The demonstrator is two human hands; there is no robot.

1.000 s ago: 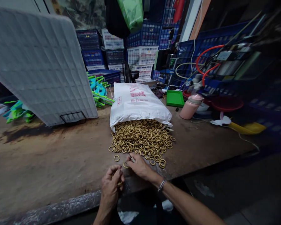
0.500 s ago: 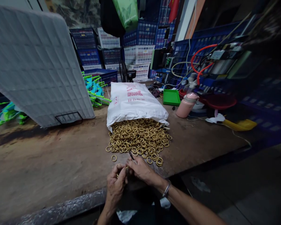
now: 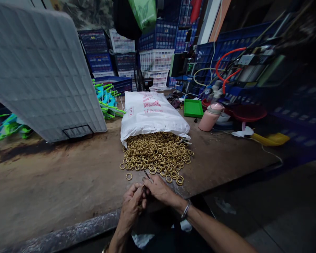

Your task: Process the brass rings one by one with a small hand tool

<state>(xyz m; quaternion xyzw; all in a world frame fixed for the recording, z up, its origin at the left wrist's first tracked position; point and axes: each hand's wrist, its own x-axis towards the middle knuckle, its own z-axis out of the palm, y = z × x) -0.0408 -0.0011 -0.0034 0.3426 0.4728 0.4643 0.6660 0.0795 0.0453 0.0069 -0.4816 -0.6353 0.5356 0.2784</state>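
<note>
A pile of gold rings (image 3: 156, 153) spills from the open mouth of a white sack (image 3: 151, 114) onto the brown workbench (image 3: 55, 182). At the bench's near edge my left hand (image 3: 131, 205) is closed, its fingers pinched together against my right hand; what it holds is hidden. My right hand (image 3: 158, 189) is closed on a thin metal tool (image 3: 147, 174) whose tip points toward the pile. A single ring (image 3: 129, 176) lies apart, just left of the hands.
A grey quilted panel (image 3: 39, 73) leans at the left. A green tray (image 3: 193, 108), a pink bottle (image 3: 210, 117), a red bowl (image 3: 249, 112) and a yellow scoop (image 3: 270, 139) stand at the right. Stacked crates (image 3: 155, 59) fill the back.
My two hands have come together: the left hand moved right and up to meet the right hand, which stays by the pile's near edge.
</note>
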